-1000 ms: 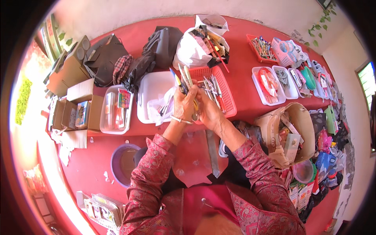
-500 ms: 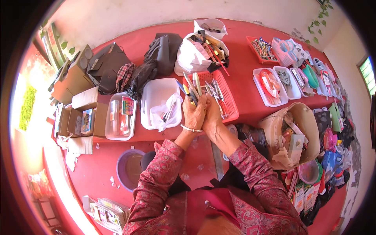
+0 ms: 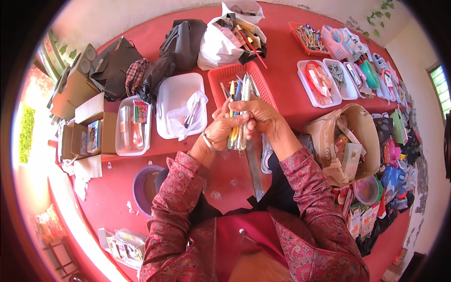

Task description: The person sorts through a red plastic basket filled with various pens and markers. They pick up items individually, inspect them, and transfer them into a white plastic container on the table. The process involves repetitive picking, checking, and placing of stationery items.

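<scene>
A bundle of pens (image 3: 240, 96), yellow, blue, white and clear, stands upright between my two hands. From the left, my left hand (image 3: 223, 129) is closed around its lower part, thumb across the front. My right hand (image 3: 263, 115) grips the same pens from the right, with its thumb and fingers pressed over them. Just behind the hands lies a red perforated basket (image 3: 217, 77); the pens and hands hide much of its inside. To the left sits a white tray (image 3: 171, 84) with a clear plastic bag (image 3: 193, 110) that has a few pens in it.
Left are a tray of stationery (image 3: 133, 141) and an open cardboard box (image 3: 89, 110). Bags, including a white one (image 3: 218, 49), stand behind. Rightward are small white trays (image 3: 340, 96), an orange basket of pens (image 3: 300, 40) and a large carton (image 3: 324, 145). A purple bucket (image 3: 141, 188) stands below left.
Both hands have drawn the pens closer to me. The bundle, tilted left before, now stands straighter, and its lower ends show below my fingers. The whole view has shifted slightly.
</scene>
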`<control>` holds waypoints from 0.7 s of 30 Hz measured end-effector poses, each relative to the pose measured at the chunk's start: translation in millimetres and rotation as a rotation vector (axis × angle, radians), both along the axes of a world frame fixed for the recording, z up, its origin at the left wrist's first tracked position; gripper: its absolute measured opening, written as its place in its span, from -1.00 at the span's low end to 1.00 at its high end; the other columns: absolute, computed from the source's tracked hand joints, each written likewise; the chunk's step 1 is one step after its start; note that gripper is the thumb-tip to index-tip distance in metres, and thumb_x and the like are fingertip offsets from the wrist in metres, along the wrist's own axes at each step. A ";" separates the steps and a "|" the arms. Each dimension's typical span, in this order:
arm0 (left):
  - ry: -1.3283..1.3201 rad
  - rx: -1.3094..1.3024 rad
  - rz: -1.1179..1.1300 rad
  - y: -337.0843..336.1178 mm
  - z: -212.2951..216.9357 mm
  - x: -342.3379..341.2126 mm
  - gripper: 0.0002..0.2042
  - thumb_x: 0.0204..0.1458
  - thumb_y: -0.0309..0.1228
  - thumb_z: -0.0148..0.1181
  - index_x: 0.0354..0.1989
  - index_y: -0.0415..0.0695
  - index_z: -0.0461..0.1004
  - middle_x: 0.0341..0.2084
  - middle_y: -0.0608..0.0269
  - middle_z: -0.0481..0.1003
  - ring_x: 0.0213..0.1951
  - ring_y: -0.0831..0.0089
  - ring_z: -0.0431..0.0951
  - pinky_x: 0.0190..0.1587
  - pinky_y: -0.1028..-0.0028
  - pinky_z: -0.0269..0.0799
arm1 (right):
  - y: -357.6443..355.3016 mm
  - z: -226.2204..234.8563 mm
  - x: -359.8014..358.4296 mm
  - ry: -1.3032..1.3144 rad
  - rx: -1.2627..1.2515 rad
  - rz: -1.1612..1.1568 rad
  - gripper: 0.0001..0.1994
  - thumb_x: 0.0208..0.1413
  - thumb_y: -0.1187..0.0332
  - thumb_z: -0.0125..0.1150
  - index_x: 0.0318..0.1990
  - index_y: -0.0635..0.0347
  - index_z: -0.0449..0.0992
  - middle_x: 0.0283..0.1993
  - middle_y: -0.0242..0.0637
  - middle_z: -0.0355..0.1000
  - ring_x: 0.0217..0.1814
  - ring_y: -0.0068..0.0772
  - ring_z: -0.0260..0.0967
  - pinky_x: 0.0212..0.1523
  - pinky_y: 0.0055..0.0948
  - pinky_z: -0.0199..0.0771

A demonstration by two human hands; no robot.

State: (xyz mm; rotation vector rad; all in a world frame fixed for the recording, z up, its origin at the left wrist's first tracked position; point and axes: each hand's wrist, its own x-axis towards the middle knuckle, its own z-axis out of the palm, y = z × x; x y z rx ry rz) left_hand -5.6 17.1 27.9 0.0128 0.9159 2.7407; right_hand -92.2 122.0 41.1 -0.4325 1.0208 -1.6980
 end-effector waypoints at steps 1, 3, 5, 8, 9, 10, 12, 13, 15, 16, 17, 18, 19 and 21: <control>-0.006 -0.017 -0.040 -0.9 -1.1 -0.2 -0.90 -0.03 -0.48 0.02 -0.35 -0.23 0.33 -0.56 0.18 0.42 -0.53 0.42 0.46 -0.46 0.47 0.44 | -0.3 0.0 0.5 0.025 0.006 -0.010 -0.73 -0.10 0.28 0.16 -0.39 0.37 0.39 -0.45 -0.16 0.39 -0.73 -0.53 0.27 -0.85 -0.69 0.28; -0.011 -0.051 -0.120 -3.7 -2.3 -2.4 -0.86 -0.06 -0.50 0.06 -0.31 -0.22 0.32 -0.56 0.15 0.42 -0.53 0.39 0.47 -0.43 0.43 0.47 | 2.3 8.5 0.3 0.083 0.039 -0.012 -0.75 -0.11 0.34 0.15 -0.36 0.37 0.35 -0.31 -0.02 0.38 -0.48 -0.36 0.39 -0.69 -0.60 0.41; -0.001 -0.204 -0.078 -4.9 -8.7 -4.6 -0.86 -0.07 -0.49 0.07 -0.32 -0.22 0.32 -0.55 0.14 0.43 -0.52 0.38 0.48 -0.44 0.43 0.46 | -4.2 10.2 3.9 0.164 0.013 -0.090 -0.81 -0.10 0.38 0.13 -0.40 0.34 0.35 -0.32 0.01 0.38 -0.47 -0.34 0.40 -0.61 -0.54 0.43; 0.053 -0.415 -0.043 -5.2 -13.0 -3.8 -0.87 -0.05 -0.43 0.07 -0.36 -0.20 0.35 -0.59 0.17 0.45 -0.53 0.40 0.49 -0.48 0.48 0.41 | -10.8 -0.7 2.7 0.225 0.031 -0.148 -0.86 -0.08 0.41 0.10 -0.46 0.29 0.33 -0.35 0.04 0.40 -0.46 -0.33 0.40 -0.51 -0.46 0.42; 0.030 -0.481 -0.045 -7.6 -17.2 -4.6 -0.87 -0.05 -0.41 0.07 -0.37 -0.20 0.36 -0.61 0.18 0.45 -0.53 0.42 0.49 -0.49 0.50 0.40 | -13.7 -0.8 4.3 0.211 0.076 -0.164 -0.86 -0.07 0.39 0.09 -0.46 0.29 0.33 -0.35 0.04 0.40 -0.48 -0.33 0.40 -0.55 -0.48 0.42; -0.006 -0.542 -0.040 -9.1 -18.7 -2.3 -0.87 -0.04 -0.39 0.07 -0.38 -0.19 0.37 -0.62 0.20 0.45 -0.54 0.43 0.49 -0.51 0.52 0.39 | -16.7 4.2 10.6 0.190 0.124 -0.169 -0.85 -0.06 0.37 0.09 -0.47 0.28 0.33 -0.35 0.04 0.40 -0.50 -0.33 0.40 -0.60 -0.50 0.42; -0.065 -0.501 -0.078 -4.2 -8.9 -3.0 -0.84 -0.03 -0.32 0.06 -0.41 -0.16 0.38 -0.66 0.25 0.44 -0.60 0.48 0.46 -0.53 0.53 0.35 | -8.2 5.8 5.0 0.110 0.203 -0.189 -0.73 -0.02 0.23 0.06 -0.39 0.33 0.35 -0.35 -0.02 0.41 -0.54 -0.29 0.41 -0.80 -0.53 0.34; -0.077 -0.414 -0.084 -1.4 -8.9 -2.9 -0.84 -0.02 -0.32 0.05 -0.43 -0.15 0.37 -0.67 0.26 0.42 -0.61 0.47 0.45 -0.51 0.52 0.36 | -5.5 6.6 1.8 0.063 0.190 -0.154 -0.68 -0.01 0.16 0.04 -0.38 0.32 0.34 -0.29 0.03 0.38 -0.53 -0.25 0.41 -0.80 -0.51 0.35; -0.066 -0.223 -0.091 2.2 -13.1 -1.0 -0.84 -0.02 -0.31 0.05 -0.46 -0.15 0.35 -0.71 0.28 0.38 -0.64 0.45 0.43 -0.48 0.49 0.37 | -4.5 5.6 1.5 -0.100 0.066 -0.098 -0.58 -0.01 0.03 0.01 -0.34 0.33 0.33 -0.17 0.11 0.31 -0.54 -0.20 0.41 -0.80 -0.51 0.38; -0.043 -0.119 -0.095 3.6 -15.6 2.0 -0.83 -0.02 -0.30 0.05 -0.48 -0.14 0.33 -0.72 0.29 0.36 -0.65 0.44 0.42 -0.47 0.48 0.38 | -5.3 3.2 8.3 -0.218 -0.044 -0.077 -0.52 -0.02 -0.02 -0.01 -0.31 0.34 0.33 -0.11 0.14 0.26 -0.55 -0.18 0.40 -0.79 -0.51 0.39; -0.029 -0.008 -0.080 3.3 -16.5 6.5 -0.83 -0.02 -0.31 0.05 -0.50 -0.14 0.32 -0.73 0.28 0.34 -0.65 0.42 0.41 -0.43 0.44 0.40 | -10.1 0.1 17.7 -0.260 -0.015 -0.144 -0.54 -0.03 0.01 0.02 -0.28 0.35 0.33 -0.09 0.14 0.25 -0.49 -0.20 0.40 -0.75 -0.55 0.41; -0.034 0.001 -0.061 2.5 -17.6 8.5 -0.83 -0.02 -0.31 0.05 -0.50 -0.13 0.31 -0.73 0.28 0.34 -0.66 0.42 0.40 -0.42 0.43 0.41 | -17.8 7.8 29.7 -0.292 0.011 -0.216 -0.54 -0.05 0.05 0.05 -0.25 0.36 0.33 -0.07 0.13 0.23 -0.43 -0.22 0.41 -0.70 -0.60 0.43; -0.041 0.010 -0.044 1.8 -20.7 10.4 -0.83 -0.02 -0.31 0.05 -0.50 -0.13 0.31 -0.73 0.28 0.33 -0.66 0.42 0.40 -0.41 0.42 0.42 | -10.7 1.2 24.1 -0.230 -0.012 -0.049 -0.55 -0.05 0.08 0.06 -0.23 0.37 0.33 -0.08 0.12 0.24 -0.40 -0.24 0.40 -0.66 -0.60 0.44; -0.084 0.035 -0.031 0.8 -24.1 13.2 -0.84 0.00 -0.32 0.01 -0.47 -0.15 0.31 -0.71 0.25 0.36 -0.64 0.38 0.43 -0.35 0.36 0.44 | -5.8 -6.9 16.4 -0.163 -0.008 0.117 -0.63 -0.07 0.17 0.07 -0.29 0.37 0.34 -0.10 0.10 0.26 -0.34 -0.29 0.39 -0.58 -0.64 0.45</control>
